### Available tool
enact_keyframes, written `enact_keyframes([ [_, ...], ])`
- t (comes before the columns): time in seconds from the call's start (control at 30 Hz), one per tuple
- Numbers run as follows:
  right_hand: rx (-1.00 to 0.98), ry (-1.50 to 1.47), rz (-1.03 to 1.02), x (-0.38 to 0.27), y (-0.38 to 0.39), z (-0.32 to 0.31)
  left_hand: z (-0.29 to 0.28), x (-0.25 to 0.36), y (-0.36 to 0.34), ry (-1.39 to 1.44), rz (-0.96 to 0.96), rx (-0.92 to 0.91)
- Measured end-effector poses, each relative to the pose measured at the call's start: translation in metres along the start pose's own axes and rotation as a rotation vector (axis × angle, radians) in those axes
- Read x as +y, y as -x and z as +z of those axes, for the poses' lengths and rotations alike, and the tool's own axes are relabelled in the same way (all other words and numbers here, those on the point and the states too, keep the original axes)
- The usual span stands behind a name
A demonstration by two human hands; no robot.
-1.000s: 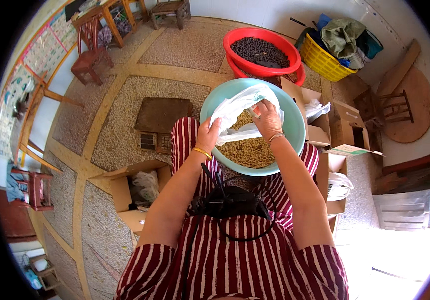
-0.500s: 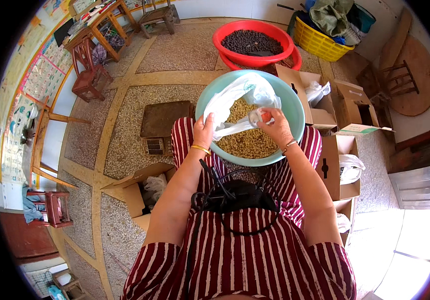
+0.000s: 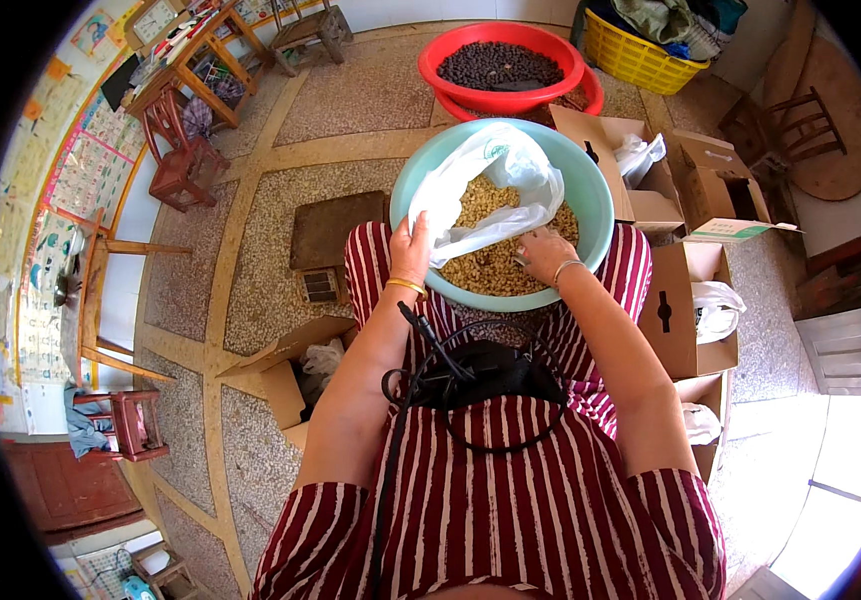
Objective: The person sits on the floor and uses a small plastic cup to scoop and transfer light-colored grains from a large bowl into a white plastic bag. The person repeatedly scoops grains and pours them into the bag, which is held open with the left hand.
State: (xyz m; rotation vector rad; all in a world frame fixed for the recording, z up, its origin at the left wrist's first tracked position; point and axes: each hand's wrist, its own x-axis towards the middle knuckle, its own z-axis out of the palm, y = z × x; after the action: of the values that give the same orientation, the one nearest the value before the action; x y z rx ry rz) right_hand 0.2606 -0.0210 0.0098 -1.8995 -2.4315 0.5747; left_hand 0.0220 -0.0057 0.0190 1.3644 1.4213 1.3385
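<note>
Between my knees stands a pale turquoise basin (image 3: 598, 190) holding a heap of small pale-yellow kernels (image 3: 510, 275). A white plastic bag (image 3: 460, 170) lies spread in the basin, its mouth open over the kernels. My left hand (image 3: 411, 250) is closed on the bag's left edge. Down among the kernels at the right of the basin is my right hand (image 3: 548, 255), fingers curled round a small clear cup, of which only a sliver shows beside the fingers.
Beyond the basin sits a red tub (image 3: 450, 100) of dark nut-like pieces, with a yellow basket (image 3: 640, 58) behind it. Cardboard boxes (image 3: 665, 310) with white bags line my right; another box (image 3: 285, 385) stands left. A low wooden stool (image 3: 335, 228) is near my left knee.
My right hand has gone down from above the bag's opening into the kernels, taking the clear cup along. The bag's mouth has widened, while my left hand keeps hold of its edge.
</note>
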Motion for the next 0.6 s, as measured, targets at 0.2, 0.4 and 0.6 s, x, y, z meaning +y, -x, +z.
enact_keyframes([
  [0.2,-0.165,0.013,-0.042,-0.006,-0.001,-0.009,-0.002,-0.004,0.000,0.009,-0.014,-0.002],
  [0.4,-0.109,-0.285,-0.217,0.013,-0.005,0.000,0.000,0.004,0.003,0.030,-0.018,-0.024],
  [0.6,-0.172,-0.885,-0.029,0.019,-0.004,-0.009,-0.004,-0.002,0.000,0.065,-0.025,-0.013],
])
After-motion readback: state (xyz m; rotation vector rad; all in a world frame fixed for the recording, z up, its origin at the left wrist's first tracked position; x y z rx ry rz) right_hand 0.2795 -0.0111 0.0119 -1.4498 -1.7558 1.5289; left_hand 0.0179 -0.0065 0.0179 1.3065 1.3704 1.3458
